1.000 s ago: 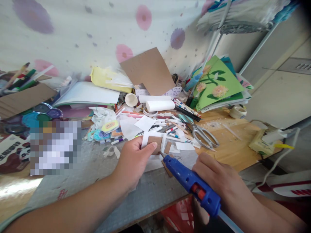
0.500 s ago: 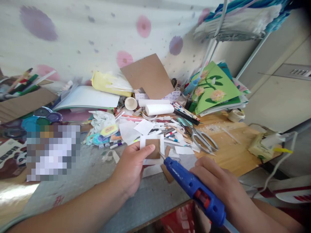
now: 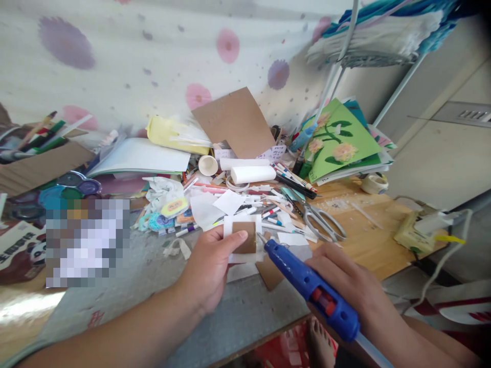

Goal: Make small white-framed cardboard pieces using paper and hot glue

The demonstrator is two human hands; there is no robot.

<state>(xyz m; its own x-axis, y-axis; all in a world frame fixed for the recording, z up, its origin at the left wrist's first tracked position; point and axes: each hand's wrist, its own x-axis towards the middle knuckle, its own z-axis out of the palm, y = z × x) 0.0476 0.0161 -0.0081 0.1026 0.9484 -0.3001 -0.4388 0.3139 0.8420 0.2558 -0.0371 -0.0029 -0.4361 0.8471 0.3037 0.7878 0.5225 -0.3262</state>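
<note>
My left hand (image 3: 210, 263) pinches a small white paper sheet (image 3: 227, 225) with a brown cardboard piece (image 3: 247, 244) lying on it, the thumb pressed on the cardboard. A blue hot glue gun (image 3: 293, 268) is in my right hand (image 3: 347, 278), fingers wrapped round its handle. Its metal nozzle points at the right edge of the paper, close beside the cardboard; whether it touches I cannot tell. From the gun's rear sticks a pale glue stick (image 3: 374, 352). Another brown cardboard piece (image 3: 269, 273) lies on the table below the nozzle.
Behind my hands spreads a pile of markers, paper scraps and a white roll (image 3: 253, 174). Grey-handled scissors (image 3: 324, 222) lie at the right. Further right are a tape roll (image 3: 374, 183) and a power strip (image 3: 414, 232) with a cable. A large cardboard sheet (image 3: 238, 122) leans at the back.
The glue gun's nozzle has moved up and slightly right, away from the cardboard's lower right edge. My left hand keeps its hold on the paper and cardboard. The view has shifted slightly.
</note>
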